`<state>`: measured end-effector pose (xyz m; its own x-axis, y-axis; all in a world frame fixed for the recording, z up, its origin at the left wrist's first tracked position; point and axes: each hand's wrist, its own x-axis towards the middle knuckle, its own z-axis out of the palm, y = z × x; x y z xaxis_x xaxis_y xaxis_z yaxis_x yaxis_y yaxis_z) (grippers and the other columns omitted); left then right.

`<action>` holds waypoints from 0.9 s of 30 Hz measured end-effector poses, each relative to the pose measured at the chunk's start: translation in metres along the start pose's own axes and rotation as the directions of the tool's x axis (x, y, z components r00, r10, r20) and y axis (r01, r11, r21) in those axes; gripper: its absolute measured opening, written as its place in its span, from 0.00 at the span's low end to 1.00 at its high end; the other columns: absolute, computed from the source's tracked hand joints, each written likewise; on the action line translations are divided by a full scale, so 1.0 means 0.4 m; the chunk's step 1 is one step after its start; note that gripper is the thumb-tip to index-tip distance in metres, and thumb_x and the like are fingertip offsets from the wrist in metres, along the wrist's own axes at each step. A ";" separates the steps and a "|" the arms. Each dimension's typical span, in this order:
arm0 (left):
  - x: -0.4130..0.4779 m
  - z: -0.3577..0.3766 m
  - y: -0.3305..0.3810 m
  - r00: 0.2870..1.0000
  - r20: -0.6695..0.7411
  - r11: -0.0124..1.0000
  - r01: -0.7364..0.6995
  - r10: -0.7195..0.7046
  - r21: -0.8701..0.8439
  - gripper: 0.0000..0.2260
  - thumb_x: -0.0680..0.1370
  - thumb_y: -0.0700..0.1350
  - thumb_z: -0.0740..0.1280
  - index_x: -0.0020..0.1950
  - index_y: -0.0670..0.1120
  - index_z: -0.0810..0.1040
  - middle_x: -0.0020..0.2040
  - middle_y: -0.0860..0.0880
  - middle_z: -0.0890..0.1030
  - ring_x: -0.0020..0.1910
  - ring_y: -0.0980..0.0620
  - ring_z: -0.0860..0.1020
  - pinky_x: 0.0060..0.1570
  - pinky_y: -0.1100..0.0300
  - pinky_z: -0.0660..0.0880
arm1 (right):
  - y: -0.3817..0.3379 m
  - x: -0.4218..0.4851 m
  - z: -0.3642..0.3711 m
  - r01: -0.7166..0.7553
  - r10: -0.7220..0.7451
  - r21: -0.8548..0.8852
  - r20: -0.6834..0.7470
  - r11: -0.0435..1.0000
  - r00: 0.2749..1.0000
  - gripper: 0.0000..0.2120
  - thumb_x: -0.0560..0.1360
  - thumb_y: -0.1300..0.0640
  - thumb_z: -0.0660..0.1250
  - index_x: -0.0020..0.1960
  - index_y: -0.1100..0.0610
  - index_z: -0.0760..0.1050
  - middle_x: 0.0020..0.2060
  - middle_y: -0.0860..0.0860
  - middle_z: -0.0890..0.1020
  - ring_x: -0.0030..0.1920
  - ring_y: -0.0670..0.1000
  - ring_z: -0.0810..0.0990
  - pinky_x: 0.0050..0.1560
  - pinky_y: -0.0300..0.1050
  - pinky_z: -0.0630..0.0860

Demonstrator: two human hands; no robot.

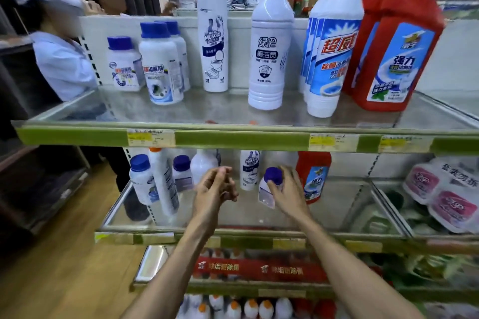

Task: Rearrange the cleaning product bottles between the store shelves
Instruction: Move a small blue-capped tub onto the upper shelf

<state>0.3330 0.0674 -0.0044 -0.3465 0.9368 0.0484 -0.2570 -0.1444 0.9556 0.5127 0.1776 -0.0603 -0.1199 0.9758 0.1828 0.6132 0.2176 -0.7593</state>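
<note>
My right hand [287, 193] grips a small white bottle with a purple cap [268, 189], tilted above the middle shelf [259, 217]. My left hand [215, 188] hovers beside it with loosely curled fingers, holding nothing. Behind the hands stand a Mr Muscle bottle [248, 169], a red bottle [312, 176], a plain white bottle [203, 164] and blue-capped bottles [141, 179] at the left. The top shelf [181, 111] carries white blue-capped jars [160, 65], a tall orange-capped bottle [212, 33], a white bottle [269, 46], blue-labelled bottles [329, 54] and red bottles [396, 46].
Pink refill pouches [445, 194] lie in the shelf section at the right. Lower shelves hold red boxes [259, 269] and orange-capped bottles [233, 305]. A person in a light shirt [62, 65] stands behind the shelf at the left, over a wooden floor [64, 254].
</note>
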 end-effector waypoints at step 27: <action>-0.066 -0.010 -0.040 0.969 0.229 0.859 -0.038 -0.093 0.511 0.34 0.66 0.68 0.70 0.68 0.57 0.70 0.64 0.59 0.74 0.63 0.61 0.74 0.59 0.58 0.74 | -0.174 -0.070 -0.076 -0.114 0.098 0.307 0.064 0.945 0.993 0.28 0.69 0.32 0.72 0.51 0.57 0.76 0.42 0.50 0.81 0.41 0.49 0.79 0.41 0.47 0.77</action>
<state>0.3428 0.0437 -0.0221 -0.1055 0.9941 0.0243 0.2538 0.0033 0.9672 0.4970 0.1347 0.0064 -0.1089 0.9918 0.0666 0.3534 0.1013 -0.9300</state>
